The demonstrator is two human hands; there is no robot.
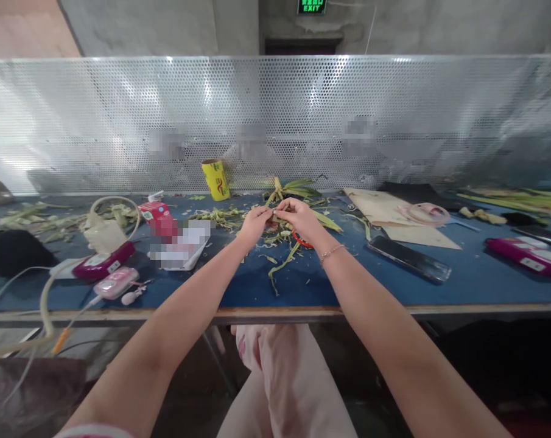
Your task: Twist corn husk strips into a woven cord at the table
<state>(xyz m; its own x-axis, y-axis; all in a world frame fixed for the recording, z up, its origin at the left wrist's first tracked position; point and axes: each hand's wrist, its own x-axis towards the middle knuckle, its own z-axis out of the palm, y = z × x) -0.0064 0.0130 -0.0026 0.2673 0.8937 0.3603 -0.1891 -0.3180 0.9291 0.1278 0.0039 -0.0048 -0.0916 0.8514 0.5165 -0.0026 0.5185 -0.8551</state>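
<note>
Over the blue table (312, 286), my left hand (256, 221) and my right hand (298, 216) meet at the fingertips. Both are closed in a pinch; whatever is between them is too small to make out. Pale green plant scraps (218, 215) lie under and around the hands. Just behind stands a leafy stalk bundle (277, 187) with a pale top. A red ring (301, 239) shows partly beneath my right wrist. A long peeled strip (282, 267) trails toward me on the tabletop.
A yellow printed cylinder (217, 180) stands by the perforated metal screen (293, 109). At left are a red box (159, 218), a white tray (193, 249), a pink device (116, 283) and cables. At right lie a dark phone (410, 258), cardboard (375, 210) and a purple device (528, 255).
</note>
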